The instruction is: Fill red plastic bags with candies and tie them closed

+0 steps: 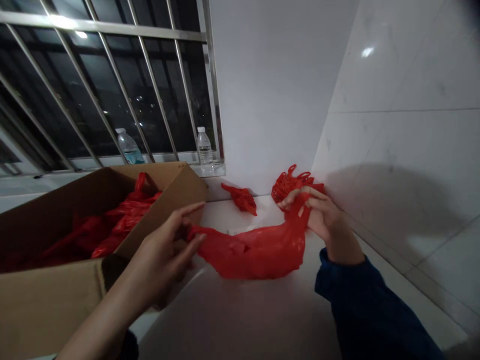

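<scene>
Blue sleeve, hands holding red bag

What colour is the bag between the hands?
The bag is red, clearest in the head view.

Window: dark, fitted with metal bars.
Middle wall: plain, pale.
Right wall: tiled, glossy, bright reflection.
Worktop: white, near part shaded.
</scene>
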